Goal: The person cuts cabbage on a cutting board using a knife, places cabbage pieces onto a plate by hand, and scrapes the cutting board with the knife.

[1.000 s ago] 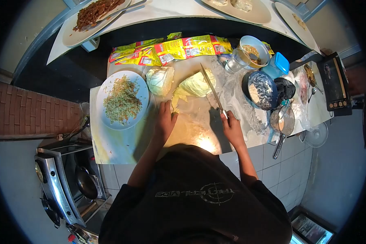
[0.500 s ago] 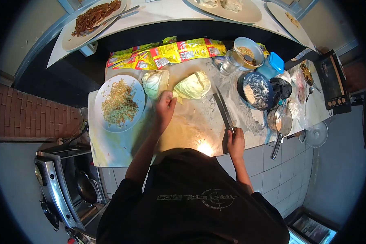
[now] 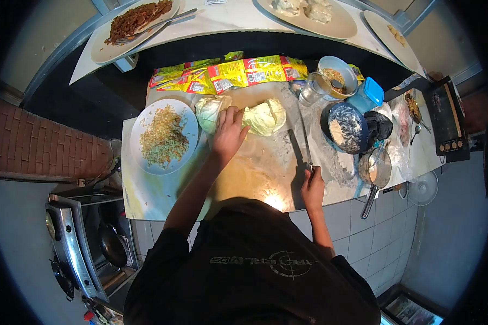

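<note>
Two pieces of pale green cabbage lie side by side on the worktop: a left cabbage piece [image 3: 206, 112] and a right cabbage piece [image 3: 267, 117]. My left hand [image 3: 230, 134] is over the gap between them, fingers stretched out against the left piece and thumb apart near the right one. In my right hand [image 3: 312, 189] is the handle of a long knife [image 3: 304, 130], its blade pointing away from me, right of the cabbage. A white plate [image 3: 191, 157] with a heap of shredded vegetables [image 3: 164, 135] sits left of my left hand.
Yellow and red sachets [image 3: 236, 74] line the back. To the right stand a clear glass [image 3: 313, 89], a dark bowl with white powder [image 3: 346, 125], a blue-lidded container [image 3: 370, 93] and a strainer [image 3: 375, 165]. Plates of food, including a brown dish [image 3: 138, 23], occupy the raised shelf.
My left hand has moved up and right onto the cabbage, its fingers now spread rather than closed together. The right hand still holds the knife, its blade angled more upright.
</note>
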Tool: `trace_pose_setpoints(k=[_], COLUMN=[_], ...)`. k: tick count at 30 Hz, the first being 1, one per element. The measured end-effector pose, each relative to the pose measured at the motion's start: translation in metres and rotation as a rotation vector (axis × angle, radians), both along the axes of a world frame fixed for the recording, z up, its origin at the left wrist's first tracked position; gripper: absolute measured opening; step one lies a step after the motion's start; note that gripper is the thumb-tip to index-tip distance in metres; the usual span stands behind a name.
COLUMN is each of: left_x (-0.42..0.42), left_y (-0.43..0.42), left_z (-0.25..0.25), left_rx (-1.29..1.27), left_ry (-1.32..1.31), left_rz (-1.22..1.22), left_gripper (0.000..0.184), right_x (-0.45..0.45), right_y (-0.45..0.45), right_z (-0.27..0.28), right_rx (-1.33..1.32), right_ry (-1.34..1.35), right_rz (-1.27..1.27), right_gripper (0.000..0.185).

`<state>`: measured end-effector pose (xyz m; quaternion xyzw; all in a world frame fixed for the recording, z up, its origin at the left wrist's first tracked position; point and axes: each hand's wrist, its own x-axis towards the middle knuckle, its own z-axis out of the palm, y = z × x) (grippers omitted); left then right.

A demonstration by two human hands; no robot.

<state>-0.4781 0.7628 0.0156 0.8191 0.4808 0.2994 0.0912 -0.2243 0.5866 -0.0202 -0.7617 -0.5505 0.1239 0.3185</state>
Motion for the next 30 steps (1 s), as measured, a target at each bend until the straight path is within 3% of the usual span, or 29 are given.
trace_pose_setpoints(k=[4, 6, 8, 12, 13, 15, 16, 18, 21, 24, 26, 30], left_x=[-0.013, -0.021, -0.03, -0.03, -0.026, -0.008, 0.001, 0.018, 0.03, 0.04, 0.046, 0.059], left_y=[-0.011, -0.001, 0.007, 0.008, 0.003, -0.02, -0.034, -0.052, -0.052, -0.041, -0.028, -0.009], left_z=[0.017, 0.009, 0.002, -0.004, -0.005, -0.005, -0.006, -0.01, -0.045, -0.047, -0.047, -0.058], left_rx=[0.128, 0.261, 0.237, 0.246, 0.247, -0.196, -0.196, -0.451, -0.387, -0.546, -0.632, -0.572], left_ry=[-0.019, -0.067, -0.065, -0.161, -0.162, -0.501, -0.501, -0.737, -0.703, -0.866, -0.975, -0.896], left_rz=[0.094, 0.372, 0.365, 0.235, 0.23, 0.106, 0.103, 0.183, 0.237, 0.231, 0.213, 0.125], left_gripper=[0.057, 0.065, 0.066, 0.068, 0.068, 0.072, 0.072, 0.076, 0.081, 0.09, 0.092, 0.092], right_x=[-0.023, -0.037, -0.054, -0.065, -0.06, -0.05, -0.045, -0.035, -0.023, -0.015, -0.01, -0.017], right_y=[0.0, 0.003, 0.011, 0.056, 0.071, 0.099, 0.114, 0.14, 0.169, 0.195, 0.203, 0.202], right_z=[0.039, 0.055, 0.058, 0.046, 0.036, 0.028, 0.027, 0.027, 0.02, 0.0, -0.01, -0.015], right_rx=[-0.048, -0.109, -0.104, -0.031, 0.093, 0.211, 0.295, 0.39, 0.277, 0.4, 0.082, 0.207], right_ry=[0.219, 0.269, 0.338, 0.376, 0.282, 0.187, 0.146, 0.101, 0.168, 0.088, 0.374, 0.518], right_rz=[0.007, 0.035, 0.103, 0.122, 0.145, 0.166, 0.199, 0.23, 0.325, 0.385, 0.299, 0.299], right_gripper=[0.023, 0.025, 0.033, 0.032, 0.028, 0.024, 0.025, 0.027, 0.034, 0.033, 0.032, 0.031])
